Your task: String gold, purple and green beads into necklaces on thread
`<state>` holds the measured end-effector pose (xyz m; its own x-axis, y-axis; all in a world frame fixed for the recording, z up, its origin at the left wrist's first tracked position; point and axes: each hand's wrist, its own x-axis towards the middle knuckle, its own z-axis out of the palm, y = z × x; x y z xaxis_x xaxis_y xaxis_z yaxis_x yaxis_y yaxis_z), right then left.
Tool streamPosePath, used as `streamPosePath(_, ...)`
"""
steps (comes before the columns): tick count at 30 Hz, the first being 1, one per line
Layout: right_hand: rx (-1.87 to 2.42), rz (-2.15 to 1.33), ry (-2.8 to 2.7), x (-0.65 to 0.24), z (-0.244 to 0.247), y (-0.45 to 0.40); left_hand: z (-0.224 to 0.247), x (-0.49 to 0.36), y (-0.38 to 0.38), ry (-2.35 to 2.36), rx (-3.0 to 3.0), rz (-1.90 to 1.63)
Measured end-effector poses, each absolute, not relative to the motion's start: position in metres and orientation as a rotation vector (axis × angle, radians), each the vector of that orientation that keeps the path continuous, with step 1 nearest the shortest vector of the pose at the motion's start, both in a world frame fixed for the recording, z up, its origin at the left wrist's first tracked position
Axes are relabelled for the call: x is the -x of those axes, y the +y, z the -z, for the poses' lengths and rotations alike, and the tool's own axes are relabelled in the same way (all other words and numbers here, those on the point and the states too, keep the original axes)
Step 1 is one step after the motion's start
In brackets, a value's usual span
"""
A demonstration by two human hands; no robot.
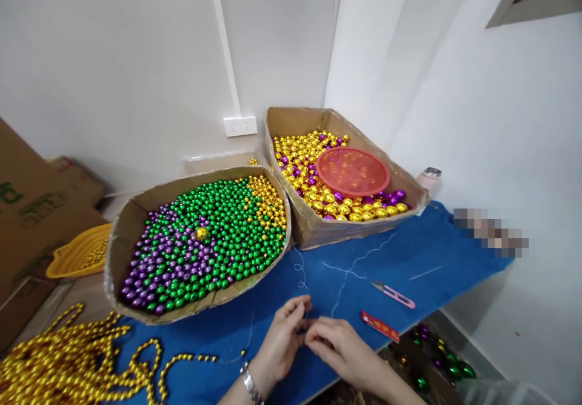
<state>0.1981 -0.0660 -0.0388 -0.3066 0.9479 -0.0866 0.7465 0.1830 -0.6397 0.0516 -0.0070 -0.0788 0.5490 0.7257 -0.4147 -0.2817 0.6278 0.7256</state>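
My left hand [284, 338] and my right hand [343, 347] meet at the front of the blue tabletop, fingertips close together. Both have bent, closed fingers; whatever is pinched between them is too small to make out. A thin white thread [348, 271] runs across the blue cloth, one strand reaching toward my right hand. Left of my hands, a string of gold beads [182, 356] trails off into a clear line. Pink-handled thread snips [398, 296] and a red packet [381, 326] lie to the right. Farther right is a thin needle-like piece [425, 273].
A cardboard box [200, 314] of green, purple and gold beads stands ahead left. Behind it, another box [336, 229] holds larger beads and a red basket [352, 171]. Gold strands [59, 362] pile at left, near a yellow basket [68, 259]. A bottle [430, 180] stands by the wall.
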Motion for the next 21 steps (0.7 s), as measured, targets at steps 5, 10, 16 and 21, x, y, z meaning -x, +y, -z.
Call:
streamPosePath(5,1.555,-0.874,-2.157,-0.205,0.043,-0.075,0.069,-0.034,-0.003,0.694,-0.426,-0.74)
streamPosePath(10,1.629,-0.836,-2.155,-0.22,0.051,-0.074,0.06,-0.012,0.001,0.796,-0.654,-0.795)
streamPosePath(16,1.832,-0.67,-2.097,-0.243,0.06,-0.053,0.062,-0.014,-0.008,0.855,-0.745,-0.743)
streamPosePath(21,2.245,-0.42,-1.861,-0.288,0.071,-0.033,0.057,-0.011,-0.016,0.888,-0.982,-0.686)
